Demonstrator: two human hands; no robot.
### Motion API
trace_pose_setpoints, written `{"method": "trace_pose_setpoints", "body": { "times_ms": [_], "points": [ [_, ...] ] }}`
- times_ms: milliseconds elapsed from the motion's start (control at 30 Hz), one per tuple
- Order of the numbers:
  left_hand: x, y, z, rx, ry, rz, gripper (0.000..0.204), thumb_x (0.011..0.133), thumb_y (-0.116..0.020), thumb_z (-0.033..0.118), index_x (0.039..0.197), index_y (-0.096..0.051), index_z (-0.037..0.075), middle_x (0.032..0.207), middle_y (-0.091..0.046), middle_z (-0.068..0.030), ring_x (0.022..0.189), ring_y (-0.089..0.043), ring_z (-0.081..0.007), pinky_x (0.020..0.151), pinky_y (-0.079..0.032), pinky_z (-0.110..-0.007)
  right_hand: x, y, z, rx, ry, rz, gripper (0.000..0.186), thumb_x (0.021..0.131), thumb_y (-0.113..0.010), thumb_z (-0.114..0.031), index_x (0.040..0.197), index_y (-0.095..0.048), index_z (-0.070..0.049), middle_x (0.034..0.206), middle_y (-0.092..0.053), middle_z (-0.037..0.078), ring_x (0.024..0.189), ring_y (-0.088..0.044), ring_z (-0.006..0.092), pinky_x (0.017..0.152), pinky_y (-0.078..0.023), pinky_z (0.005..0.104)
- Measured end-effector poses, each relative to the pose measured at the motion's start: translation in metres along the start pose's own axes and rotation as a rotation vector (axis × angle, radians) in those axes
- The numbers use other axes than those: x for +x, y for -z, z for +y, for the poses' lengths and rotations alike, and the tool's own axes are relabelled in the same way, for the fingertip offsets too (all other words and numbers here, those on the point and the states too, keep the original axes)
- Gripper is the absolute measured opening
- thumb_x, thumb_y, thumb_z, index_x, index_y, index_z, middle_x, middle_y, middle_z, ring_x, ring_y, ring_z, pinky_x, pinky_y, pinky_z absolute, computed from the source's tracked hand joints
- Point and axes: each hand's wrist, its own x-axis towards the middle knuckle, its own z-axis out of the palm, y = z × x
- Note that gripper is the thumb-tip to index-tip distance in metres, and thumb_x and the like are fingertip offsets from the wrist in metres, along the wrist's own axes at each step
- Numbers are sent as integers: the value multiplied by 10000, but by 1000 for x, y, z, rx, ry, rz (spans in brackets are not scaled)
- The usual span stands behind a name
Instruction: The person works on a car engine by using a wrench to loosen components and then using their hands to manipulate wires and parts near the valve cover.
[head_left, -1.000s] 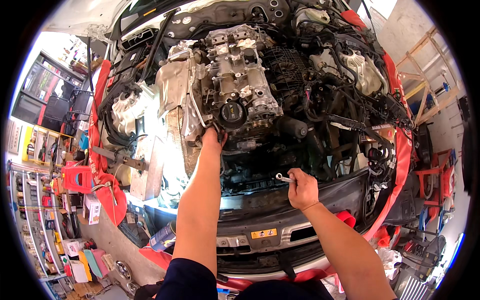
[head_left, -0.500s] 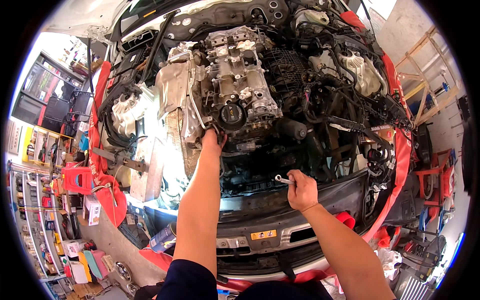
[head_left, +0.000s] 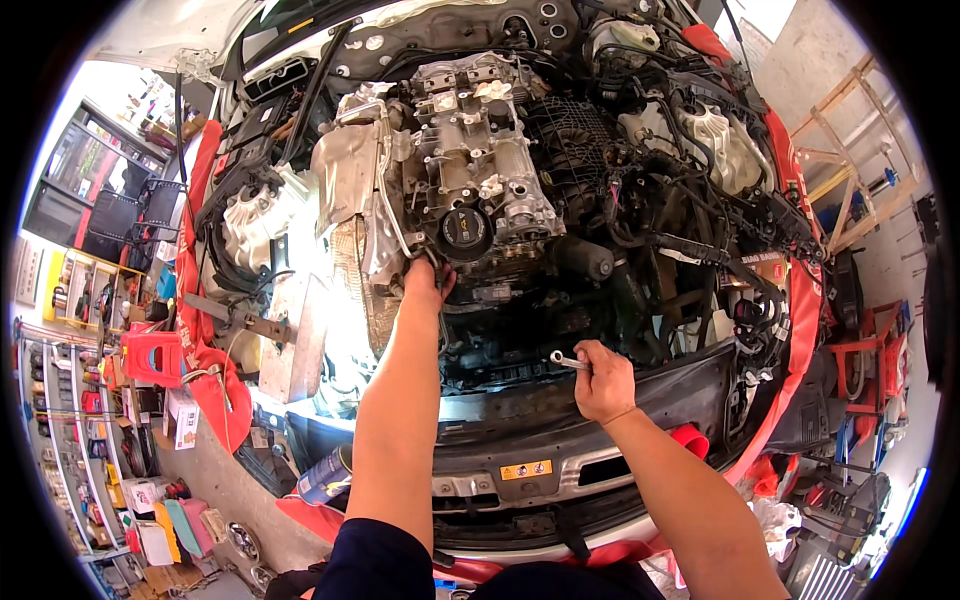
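L hand (head_left: 424, 284): at engine (head_left: 458, 165) front, just below rd blk cap (head_left: 466, 229); fingers partly hidden, can't tell grip | R hand (head_left: 604, 383): fingers grasping silver wrench (head_left: 569, 361), ring end pointing L, nr blk front panel (head_left: 680, 400)

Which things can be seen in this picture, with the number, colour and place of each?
Bare-topped metal engine: 1, silver-grey, upper middle
Round plastic cap: 1, black, engine's front end
Bundled cables: many, black, right of the engine
Soft sheet cover: at least 1, red, left and right of the engine
Rectangular sticker: 1, yellow, lower middle
Cylindrical can: 1, blue, lower left
Wooden frame: 1, light brown, far right
Metal shelving: 1, pale grey, far left, contents too small to count
Ring-ended metal wrench: 1, silver, lower middle
Left hand: 1, bare, below the cap, fingers partly hidden
Right hand: 1, bare, gripping the wrench
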Motion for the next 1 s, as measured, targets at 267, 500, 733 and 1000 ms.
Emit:
{"method": "trace_pose_setpoints", "body": {
  "times_ms": [267,500,733,1000],
  "points": [
    [-7,0,-1,-84,-3,-58,180,940,-443,254,927,-581,139,836,-585,-3,707,-552,-155,711,-533,-390,0,1,1,-11,-3,10,126,796,-544,-34,912,-548,-83,759,-618,134,673,-602,366,587,-486,432],
    [-9,-2,-1,-5,15,-63,186,939,-428,255,937,-584,153,854,-587,1,717,-551,-158,709,-529,-394,-1,0,2,-11,8,-4,133,798,-542,-30,925,-544,-73,762,-620,145,674,-601,373,589,-483,434],
    [-7,1,1,-55,-22,-39,205,937,-438,251,919,-596,123,779,-594,-30,646,-564,-153,623,-547,-347,0,0,0,-5,6,1,133,802,-542,-24,926,-541,-72,774,-625,145,683,-604,375,595,-484,441],
    [-12,-5,-1,-44,9,-50,171,927,-464,229,896,-599,128,745,-590,-14,670,-573,-147,633,-545,-350,-1,3,2,-23,-12,-14,126,808,-541,-31,926,-540,-75,781,-627,143,691,-604,376,598,-486,442]
  ]
}}
